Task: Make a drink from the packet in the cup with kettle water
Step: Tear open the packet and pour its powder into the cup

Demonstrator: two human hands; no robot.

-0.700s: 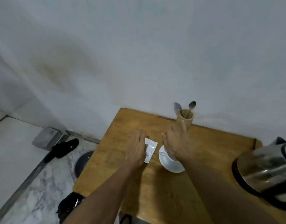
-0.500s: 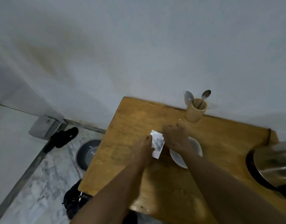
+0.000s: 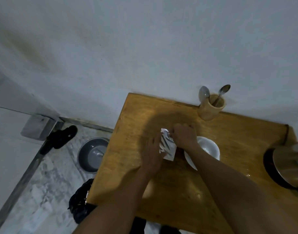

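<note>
A small white packet (image 3: 167, 146) with dark print lies on the wooden table (image 3: 237, 135), between my two hands. My left hand (image 3: 151, 156) presses against its left edge. My right hand (image 3: 184, 135) curls its fingers over the packet's top right corner. Just right of the packet stands a white cup (image 3: 209, 146) on a white saucer (image 3: 189, 160), partly hidden by my right forearm. A steel kettle (image 3: 290, 164) on a dark base sits at the table's right edge, cut off by the frame.
A tan holder (image 3: 211, 108) with two spoons stands at the table's back edge against the white wall. On the marble floor to the left are a grey bowl (image 3: 92, 154), a black sandal (image 3: 60, 137) and a dark bag (image 3: 80, 203).
Both hands closed in on the packet from flat, spread positions. The camera tilted down and shifted, so the table sits further right in view.
</note>
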